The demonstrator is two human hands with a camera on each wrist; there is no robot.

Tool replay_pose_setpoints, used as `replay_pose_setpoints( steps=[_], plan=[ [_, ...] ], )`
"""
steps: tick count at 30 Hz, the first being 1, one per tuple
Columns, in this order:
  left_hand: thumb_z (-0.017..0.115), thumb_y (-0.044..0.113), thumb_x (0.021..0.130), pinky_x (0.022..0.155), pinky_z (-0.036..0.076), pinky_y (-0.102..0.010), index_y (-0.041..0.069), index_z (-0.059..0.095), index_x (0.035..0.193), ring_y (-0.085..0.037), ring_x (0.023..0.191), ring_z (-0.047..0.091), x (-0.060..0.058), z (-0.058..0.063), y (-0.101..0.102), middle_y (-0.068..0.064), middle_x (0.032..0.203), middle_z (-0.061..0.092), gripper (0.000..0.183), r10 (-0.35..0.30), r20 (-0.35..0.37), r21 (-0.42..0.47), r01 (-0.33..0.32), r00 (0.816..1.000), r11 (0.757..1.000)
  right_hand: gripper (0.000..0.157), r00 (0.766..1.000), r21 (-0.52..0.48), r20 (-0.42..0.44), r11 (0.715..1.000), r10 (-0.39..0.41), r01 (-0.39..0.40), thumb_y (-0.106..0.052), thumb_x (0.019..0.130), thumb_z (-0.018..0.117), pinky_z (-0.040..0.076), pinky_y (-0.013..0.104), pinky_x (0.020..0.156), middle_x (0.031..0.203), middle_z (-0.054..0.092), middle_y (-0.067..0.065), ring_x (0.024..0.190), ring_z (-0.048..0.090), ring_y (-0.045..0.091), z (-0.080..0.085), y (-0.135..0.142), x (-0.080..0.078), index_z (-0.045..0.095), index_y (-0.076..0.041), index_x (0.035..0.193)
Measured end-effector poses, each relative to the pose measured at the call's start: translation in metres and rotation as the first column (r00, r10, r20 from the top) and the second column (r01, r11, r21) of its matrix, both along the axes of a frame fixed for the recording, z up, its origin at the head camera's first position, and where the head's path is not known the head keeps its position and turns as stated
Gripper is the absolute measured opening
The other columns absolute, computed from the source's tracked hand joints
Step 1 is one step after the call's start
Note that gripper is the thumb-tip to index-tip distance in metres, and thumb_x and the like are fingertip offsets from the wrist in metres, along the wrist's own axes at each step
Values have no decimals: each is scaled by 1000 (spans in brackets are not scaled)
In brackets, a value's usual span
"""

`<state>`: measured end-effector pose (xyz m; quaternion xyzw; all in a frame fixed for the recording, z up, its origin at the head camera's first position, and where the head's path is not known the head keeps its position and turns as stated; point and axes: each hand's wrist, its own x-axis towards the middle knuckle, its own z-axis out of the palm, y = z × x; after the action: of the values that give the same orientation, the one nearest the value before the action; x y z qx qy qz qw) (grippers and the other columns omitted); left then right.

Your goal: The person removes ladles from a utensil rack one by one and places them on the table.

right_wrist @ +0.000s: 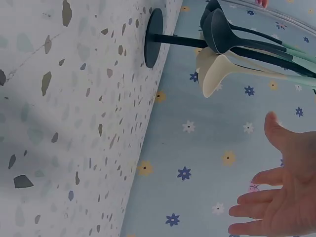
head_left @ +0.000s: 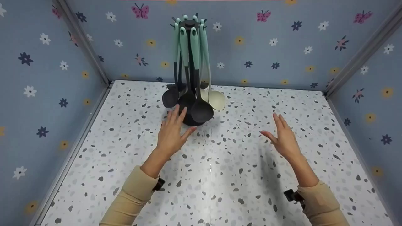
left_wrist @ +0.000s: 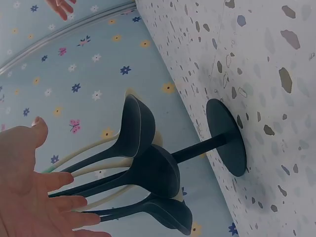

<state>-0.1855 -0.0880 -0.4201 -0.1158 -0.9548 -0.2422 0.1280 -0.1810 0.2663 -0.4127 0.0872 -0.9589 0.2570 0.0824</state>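
A black utensil stand (head_left: 190, 24) rises at the back of the table, hung with several kitchen utensils that have mint-green handles (head_left: 194, 47). A black ladle (head_left: 202, 111) faces the front, and a cream-coloured spoon (head_left: 216, 100) hangs on the right side. My left hand (head_left: 171, 135) is held with fingers extended just in front of the stand, holding nothing; the left wrist view shows its fingers beside the dark utensil heads (left_wrist: 155, 170). Well to the right of the stand, my right hand (head_left: 286, 141) hovers over the table with fingers spread and nothing in it.
The white speckled table (head_left: 220, 175) is bounded by a blue flowered panel (head_left: 282, 47) at the back and similar panels on both sides. The stand's round black base (left_wrist: 226, 138) rests on the tabletop near the back panel.
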Motion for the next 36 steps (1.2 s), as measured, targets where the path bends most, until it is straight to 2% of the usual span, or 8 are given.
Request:
replay_pose_setpoints(
  steps=[4, 9, 15, 22, 28, 34, 36],
  plan=[
    [49, 48, 87, 97, 29, -51, 10, 30, 139, -34, 126, 27, 0, 8, -2, -14, 141, 26, 67, -4, -57, 55, 7, 998, 998, 71, 999, -42, -35, 999, 2, -4, -33, 85, 58, 29, 55, 93, 132, 31, 29, 118, 33, 44, 11, -4, -2, 25, 3, 137],
    [49, 42, 89, 89, 40, -44, 4, 35, 135, -31, 117, 41, -1, 20, -4, -18, 131, 41, 62, 28, -107, 125, -14, 994, 992, 61, 991, -104, -131, 994, 9, -22, -26, 85, 60, 35, 52, 90, 122, 44, 29, 109, 44, 41, 23, -12, -7, 36, 8, 130],
    [51, 38, 89, 81, 45, -42, -1, 42, 129, -30, 105, 51, -4, 35, -9, -18, 117, 51, 57, 74, -162, 189, -42, 984, 981, 48, 974, -175, -227, 983, 16, -57, -21, 86, 60, 44, 46, 83, 111, 53, 26, 98, 54, 36, 39, -22, -16, 46, 9, 120],
    [51, 34, 90, 73, 47, -39, -2, 55, 110, -26, 89, 58, -14, 55, -15, -15, 98, 59, 41, 107, -221, 272, -44, 969, 961, 36, 968, -273, -251, 960, 0, -70, -22, 87, 57, 49, 39, 76, 99, 60, 19, 86, 59, 28, 61, -34, -29, 54, 6, 110],
    [49, 33, 91, 66, 46, -35, -1, 58, 102, -22, 76, 56, -25, 76, -17, -10, 85, 60, 37, 127, -222, 299, -56, 967, 953, 29, 959, -319, -285, 942, 6, -101, -20, 88, 56, 45, 12, 61, 87, 63, 14, 70, 58, 12, 85, -43, -43, 58, 5, 100],
    [48, 33, 92, 66, 46, -34, -2, 59, 101, -20, 75, 57, -37, 98, -17, -10, 83, 62, 37, 121, -209, 329, -47, 970, 943, 23, 972, -394, -229, 908, 52, -141, -11, 89, 54, 48, 16, 56, 81, 60, 20, 59, 55, 4, 131, -65, -38, 57, 11, 96],
    [48, 32, 92, 65, 46, -33, -2, 59, 100, -20, 73, 57, -42, 105, -17, -10, 82, 62, 37, 124, -205, 332, -50, 971, 942, 24, 975, -418, -216, 896, 60, -148, -11, 89, 54, 48, 16, 55, 80, 59, 21, 58, 56, 7, 140, -69, -41, 57, 12, 96]
  ],
)
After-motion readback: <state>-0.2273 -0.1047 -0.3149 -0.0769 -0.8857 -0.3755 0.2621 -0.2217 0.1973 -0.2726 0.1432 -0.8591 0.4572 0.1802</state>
